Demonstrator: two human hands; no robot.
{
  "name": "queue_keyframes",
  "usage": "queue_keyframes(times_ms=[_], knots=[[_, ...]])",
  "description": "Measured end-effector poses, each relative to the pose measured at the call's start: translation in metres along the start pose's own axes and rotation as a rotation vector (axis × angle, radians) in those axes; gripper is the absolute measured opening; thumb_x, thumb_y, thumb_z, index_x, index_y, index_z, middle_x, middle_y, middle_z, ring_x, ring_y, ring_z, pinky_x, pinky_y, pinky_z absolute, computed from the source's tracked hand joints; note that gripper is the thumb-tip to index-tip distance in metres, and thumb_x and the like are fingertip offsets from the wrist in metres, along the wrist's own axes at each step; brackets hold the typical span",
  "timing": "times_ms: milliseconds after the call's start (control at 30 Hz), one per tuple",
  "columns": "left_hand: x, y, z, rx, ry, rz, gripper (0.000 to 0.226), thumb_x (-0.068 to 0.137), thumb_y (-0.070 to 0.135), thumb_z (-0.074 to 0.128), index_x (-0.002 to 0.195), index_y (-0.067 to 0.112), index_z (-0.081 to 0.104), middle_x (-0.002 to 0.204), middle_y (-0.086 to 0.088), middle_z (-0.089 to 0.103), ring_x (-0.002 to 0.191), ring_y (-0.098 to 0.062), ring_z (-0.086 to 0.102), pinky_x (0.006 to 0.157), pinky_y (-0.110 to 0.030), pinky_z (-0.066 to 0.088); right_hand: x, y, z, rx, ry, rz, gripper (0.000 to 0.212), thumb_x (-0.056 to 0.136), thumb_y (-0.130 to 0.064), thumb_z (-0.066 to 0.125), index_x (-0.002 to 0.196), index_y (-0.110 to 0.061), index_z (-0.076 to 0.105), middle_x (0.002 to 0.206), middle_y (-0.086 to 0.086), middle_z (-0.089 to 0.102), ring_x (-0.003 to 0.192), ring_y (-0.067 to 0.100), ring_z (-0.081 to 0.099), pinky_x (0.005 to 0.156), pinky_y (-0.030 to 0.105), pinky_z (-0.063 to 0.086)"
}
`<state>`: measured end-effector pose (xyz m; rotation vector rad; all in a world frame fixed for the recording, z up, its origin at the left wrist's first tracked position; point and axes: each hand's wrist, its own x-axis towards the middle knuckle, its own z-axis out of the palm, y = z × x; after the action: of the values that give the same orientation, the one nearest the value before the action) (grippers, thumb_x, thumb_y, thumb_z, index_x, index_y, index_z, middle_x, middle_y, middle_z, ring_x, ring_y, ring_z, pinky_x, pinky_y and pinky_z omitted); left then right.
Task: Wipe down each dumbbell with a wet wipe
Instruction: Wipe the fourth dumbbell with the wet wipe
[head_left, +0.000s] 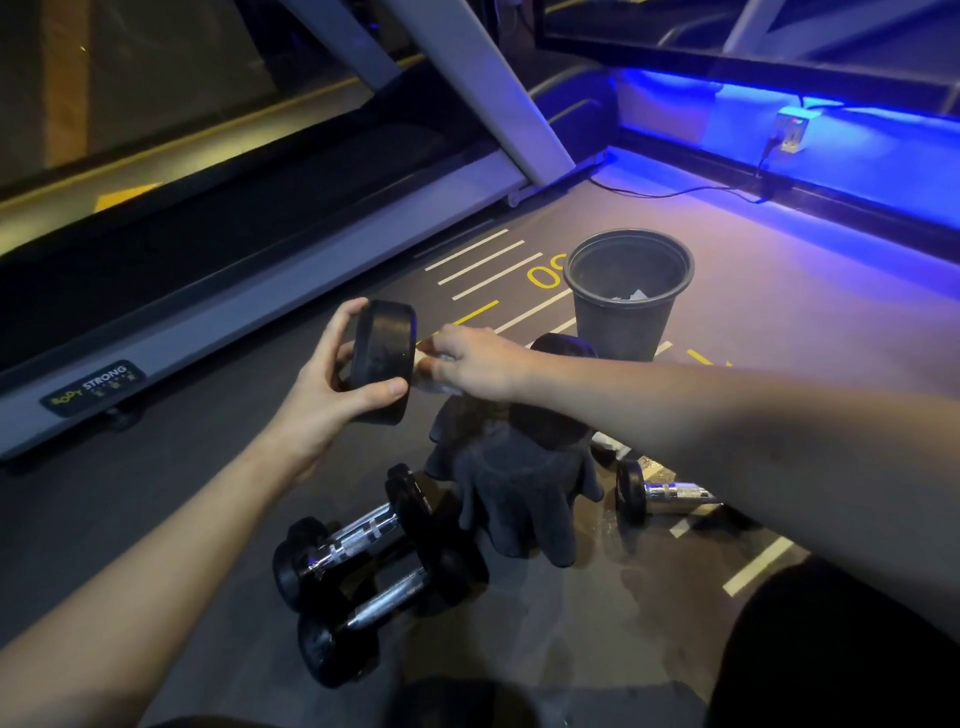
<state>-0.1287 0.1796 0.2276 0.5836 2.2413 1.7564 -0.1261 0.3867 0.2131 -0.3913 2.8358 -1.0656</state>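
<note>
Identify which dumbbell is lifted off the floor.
The dumbbell gripped by the left hand, with the right hand at its handle. The others lie on the floor.

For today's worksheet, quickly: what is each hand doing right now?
Left hand: fingers grip the raised dumbbell's head.
Right hand: fingers pinch a wet wipe against that dumbbell.

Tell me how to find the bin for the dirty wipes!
Start at the long grey treadmill on the left, then look right across the floor's white and yellow stripes. The round black bin stands upright there, beyond the dark cloth. Unlike the dumbbells lying on the floor, it is tall and open-topped, with something pale inside.
</note>
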Motion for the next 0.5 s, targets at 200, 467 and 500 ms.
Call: queue_keyframes(times_ms=[200,467,500], knots=[[0.000,0.001,0.000,0.003,-0.015,0.010,0.092,0.058,0.032,0.085,0.138,0.053,0.044,0.121,0.006,0.066,0.108,-0.011,0.065,0.093,-0.034,0.052,-0.001,-0.001,0.002,-0.155,0.090,-0.075,0.043,0.074,-0.039,0.081,0.099,-0.009,0.064,0.097,0.003,0.047,0.087,0.021,0.050,0.070,0.026,0.030],[0.000,0.001,-0.003,0.005,-0.014,0.014,0.095,0.058,0.034,0.085,0.141,0.050,0.043,0.125,-0.002,0.064,0.111,-0.014,0.064,0.096,-0.039,0.050,-0.011,0.004,0.004,0.031,0.198,-0.115,0.035,0.072,-0.033,0.083,0.098,-0.017,0.067,0.089,-0.005,0.061,0.085,0.015,0.056,0.064,0.025,0.032],[0.000,0.001,-0.002,0.002,-0.012,0.012,0.094,0.058,0.034,0.086,0.140,0.050,0.044,0.125,-0.002,0.064,0.111,-0.014,0.064,0.096,-0.038,0.051,-0.013,0.004,0.005,0.075,0.215,-0.108,0.037,0.071,-0.032,0.083,0.102,-0.019,0.065,0.089,-0.007,0.063,0.086,0.013,0.057,0.064,0.022,0.033]])
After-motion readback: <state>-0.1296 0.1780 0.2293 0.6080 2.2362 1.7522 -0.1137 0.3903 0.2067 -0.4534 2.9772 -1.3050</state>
